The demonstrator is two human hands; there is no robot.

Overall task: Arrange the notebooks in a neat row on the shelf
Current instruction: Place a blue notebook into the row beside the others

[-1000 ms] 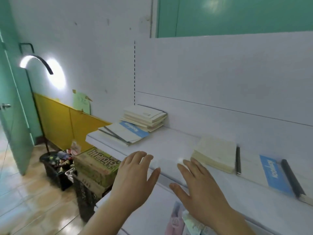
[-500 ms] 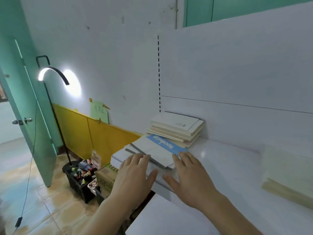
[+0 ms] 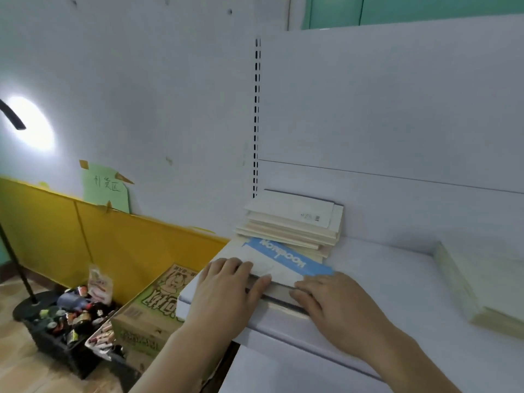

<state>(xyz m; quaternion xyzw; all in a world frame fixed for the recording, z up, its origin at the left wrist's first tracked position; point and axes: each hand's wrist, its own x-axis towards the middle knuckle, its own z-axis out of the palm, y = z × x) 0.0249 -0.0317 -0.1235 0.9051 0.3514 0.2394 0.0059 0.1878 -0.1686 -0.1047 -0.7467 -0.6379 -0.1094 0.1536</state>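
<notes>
Resting flat, fingers straight and close together, the left hand (image 3: 226, 290) and right hand (image 3: 334, 302) lie on the blue-banded notebook (image 3: 280, 260) — neither curls round it. That notebook lies at the left front of the white shelf (image 3: 382, 279), just before a stack of notebooks (image 3: 295, 222); another pile (image 3: 482, 285) sits well apart, right.
</notes>
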